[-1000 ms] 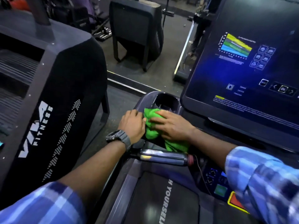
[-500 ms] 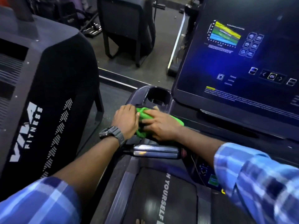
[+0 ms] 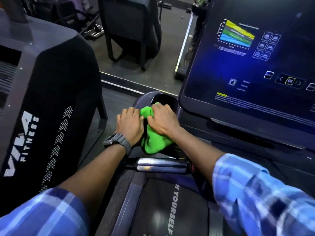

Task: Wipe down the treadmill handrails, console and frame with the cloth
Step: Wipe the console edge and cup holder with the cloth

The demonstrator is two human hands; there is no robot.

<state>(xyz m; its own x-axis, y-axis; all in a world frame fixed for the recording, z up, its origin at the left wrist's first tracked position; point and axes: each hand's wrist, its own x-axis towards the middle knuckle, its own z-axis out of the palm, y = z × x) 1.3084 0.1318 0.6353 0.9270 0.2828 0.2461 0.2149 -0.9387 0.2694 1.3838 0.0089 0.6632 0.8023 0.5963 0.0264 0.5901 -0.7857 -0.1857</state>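
Both hands' grip bunches the green cloth (image 3: 154, 140) at the cup holder (image 3: 163, 99) rim: left hand (image 3: 130, 126), right hand (image 3: 162, 122).

Dim indoor scene, blue-violet cast throughout. Most light is given off by the lit console screen (image 3: 252, 62), its text smeared and unreadable. A streaky highlight is seen on the chrome handrail grip (image 3: 162, 165). The green cloth (image 3: 154, 142) is rendered oversaturated. Motion blur is noted on the plaid sleeves (image 3: 265, 198) and belt lettering (image 3: 172, 213). Straight edges are bowed by wide-angle distortion towards the frame borders. Background equipment is lost in shadow.
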